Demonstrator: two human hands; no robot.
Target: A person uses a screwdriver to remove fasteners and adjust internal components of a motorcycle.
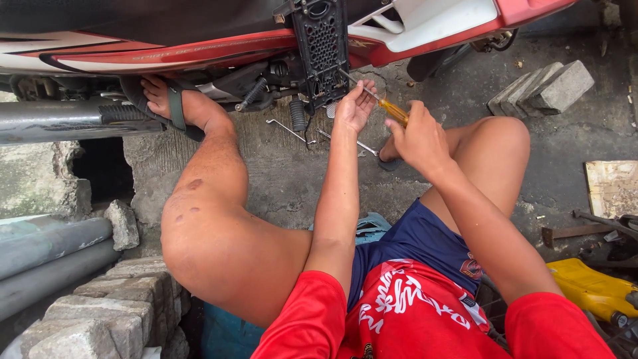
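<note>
Screwdriver (384, 106) – amber see-through handle, thin steel shaft, right hand (417, 138) clamped on handle, left hand (355, 106) open, steadying shaft

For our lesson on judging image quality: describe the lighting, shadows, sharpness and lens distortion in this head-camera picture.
Head view: soft, even daylight, no harsh glare; deep shadow in the gap under the motorcycle at left; the right hand on the yellow-handled screwdriver and the left hand look sharp; wide-angle lens bends the edges, stretching the legs and paving blocks.
</note>
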